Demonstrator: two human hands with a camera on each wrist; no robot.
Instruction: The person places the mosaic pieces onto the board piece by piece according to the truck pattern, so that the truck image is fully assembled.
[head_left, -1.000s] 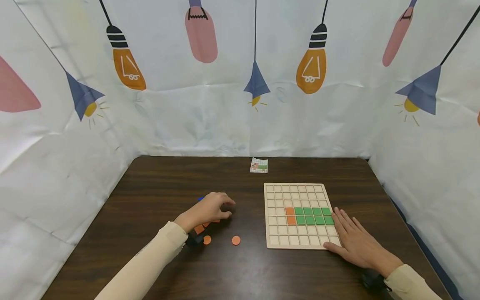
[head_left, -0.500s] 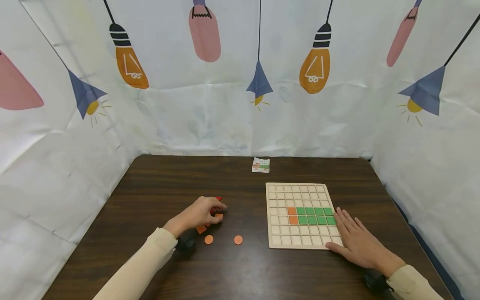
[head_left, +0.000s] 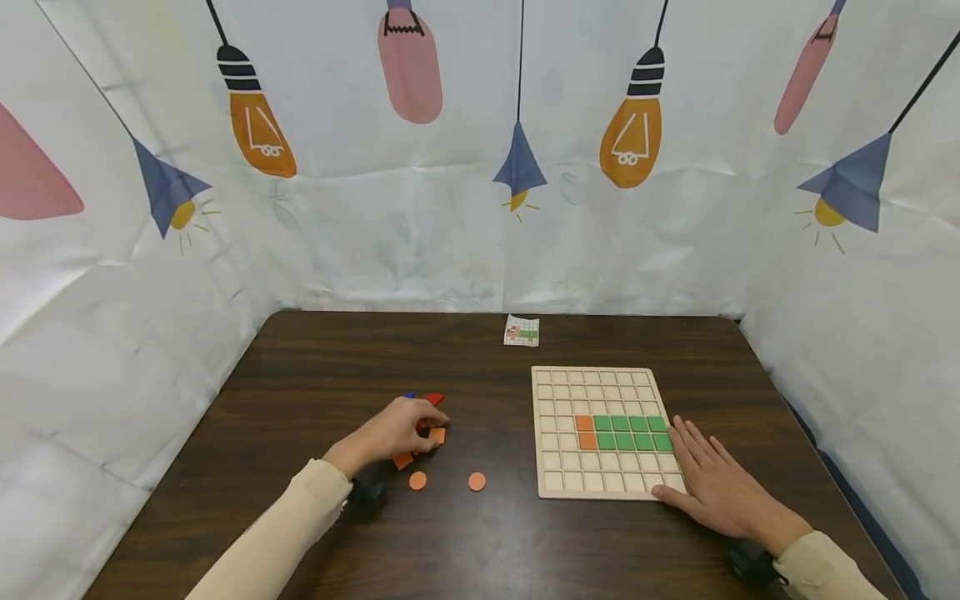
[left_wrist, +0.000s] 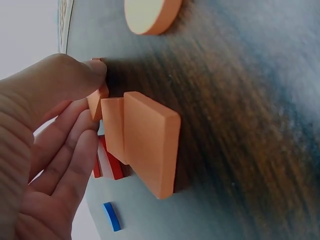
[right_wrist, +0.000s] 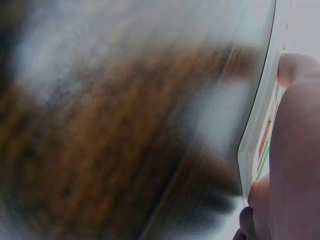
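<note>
My left hand (head_left: pixel 386 433) is over a small group of tiles left of the board. Its thumb and fingers pinch an orange square tile (head_left: pixel 437 435), seen partly behind the thumb in the left wrist view. Closer to that camera, another orange square tile (left_wrist: pixel 150 142) leans beside a narrower-looking orange piece (left_wrist: pixel 114 127). Red pieces (left_wrist: pixel 111 162) lie beyond the fingertips. With fingers straight, my right hand (head_left: pixel 716 479) rests along the right edge of the wooden grid board (head_left: pixel 555 483). Green tiles (head_left: pixel 628 423) and orange tiles (head_left: pixel 585 432) fill part of two rows there.
Two orange round pieces, one near the left hand (head_left: pixel 417 480) and one nearer the board (head_left: pixel 477 481), lie on the dark table (head_left: pixel 337 350). A blue piece (left_wrist: pixel 112 216) is behind the left hand. A small printed card (head_left: pixel 521 330) lies at the far edge.
My left hand has moved left and slightly down onto the orange tile, uncovering a red piece. The right hand stays on the board. The head view has shifted slightly.
</note>
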